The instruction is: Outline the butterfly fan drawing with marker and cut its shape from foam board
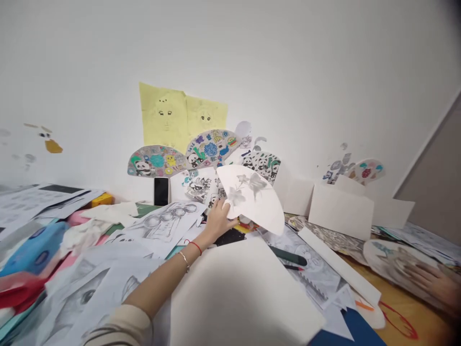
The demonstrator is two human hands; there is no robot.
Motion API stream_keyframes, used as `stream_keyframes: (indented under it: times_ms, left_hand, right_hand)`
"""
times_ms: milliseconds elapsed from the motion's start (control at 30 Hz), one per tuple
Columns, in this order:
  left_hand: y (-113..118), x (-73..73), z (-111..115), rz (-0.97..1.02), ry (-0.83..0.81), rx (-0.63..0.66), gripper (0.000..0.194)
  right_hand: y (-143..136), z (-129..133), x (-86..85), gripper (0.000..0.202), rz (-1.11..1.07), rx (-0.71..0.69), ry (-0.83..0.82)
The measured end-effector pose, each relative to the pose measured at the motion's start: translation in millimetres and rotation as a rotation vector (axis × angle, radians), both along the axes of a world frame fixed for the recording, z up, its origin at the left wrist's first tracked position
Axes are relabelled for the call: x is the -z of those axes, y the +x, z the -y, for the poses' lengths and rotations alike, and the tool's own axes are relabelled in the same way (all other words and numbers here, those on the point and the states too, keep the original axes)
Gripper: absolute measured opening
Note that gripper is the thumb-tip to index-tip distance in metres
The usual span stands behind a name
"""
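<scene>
My left hand (217, 218) reaches forward, its fingers closed on the lower left edge of a white fan-shaped paper (264, 204) with grey flowers and a butterfly. This paper is tilted in front of several decorated fan-shaped papers that lean on the wall. Behind my fingers is a black-and-white panda drawing (203, 187), partly covered. At the far right edge, my right hand (432, 283) lies flat with fingers stretched out on a pale rounded drawing (382, 252). That hand is dim and a bit blurred. A large blank white sheet (241, 293) lies in the foreground.
A phone (161, 191) stands against the wall below yellow drawings (163, 115). Sketches (169, 218), a blue package (38, 247) and cloths crowd the left. A dark green pen-like item (288, 255), blank cards (340, 211) and a thin red-outlined item (401, 319) lie right.
</scene>
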State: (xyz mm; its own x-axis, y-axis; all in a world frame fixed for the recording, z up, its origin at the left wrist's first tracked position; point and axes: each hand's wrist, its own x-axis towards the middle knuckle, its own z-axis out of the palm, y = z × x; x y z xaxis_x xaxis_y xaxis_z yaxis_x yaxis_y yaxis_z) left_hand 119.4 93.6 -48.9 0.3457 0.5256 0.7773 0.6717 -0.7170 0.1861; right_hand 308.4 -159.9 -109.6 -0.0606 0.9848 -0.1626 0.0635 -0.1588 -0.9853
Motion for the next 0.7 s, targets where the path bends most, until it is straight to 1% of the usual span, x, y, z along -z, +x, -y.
stream_keyframes:
  times_ms: [67, 133, 167, 233, 267, 367, 433, 500, 567, 633, 700]
  left_hand:
    - [20.0, 8.3, -16.4, 0.037, -0.015, 0.025, 0.03]
    - [34.6, 17.3, -32.9, 0.066, -0.042, 0.047, 0.028]
    - [40.9, 21.5, -41.3, 0.077, -0.059, 0.057, 0.027]
    - [52.0, 28.2, -58.1, 0.091, -0.096, 0.073, 0.027]
    - [56.4, 30.7, -65.9, 0.094, -0.115, 0.08, 0.028]
    - [61.7, 36.1, -82.0, 0.079, -0.175, 0.115, 0.034]
    - [56.2, 39.6, -83.8, 0.043, -0.209, 0.165, 0.04]
    - [42.8, 43.3, -78.4, -0.01, -0.233, 0.225, 0.044]
    - [22.8, 46.3, -68.0, -0.069, -0.253, 0.271, 0.044]
    - [-1.0, 48.1, -55.3, -0.119, -0.283, 0.282, 0.038]
    - [-25.3, 48.9, -42.2, -0.17, -0.351, 0.257, 0.034]
  right_hand:
    - [35.0, -33.5, -22.7, 0.039, 0.014, 0.199, 0.099]
    - [66.5, -81.9, -41.9, 0.052, 0.018, 0.676, 0.301]
    - [80.2, -109.8, -48.6, 0.06, -0.022, 0.776, 0.347]
    - [103.2, -167.5, -54.9, 0.062, -0.123, 0.676, 0.37]
    - [112.9, -195.6, -55.1, 0.059, -0.105, 0.661, 0.401]
    - [138.3, -270.6, -49.3, 0.049, -0.041, 0.696, 0.425]
    - [153.7, -311.6, -42.6, 0.044, -0.026, 0.737, 0.414]
    - [167.8, -345.1, -33.7, 0.043, -0.013, 0.8, 0.422]
    - [179.6, -371.5, -22.6, 0.045, 0.003, 0.858, 0.438]
    - [187.8, -391.6, -10.7, 0.046, 0.034, 0.898, 0.45]
    - [191.1, -406.5, 0.1, 0.046, 0.079, 0.929, 0.46]
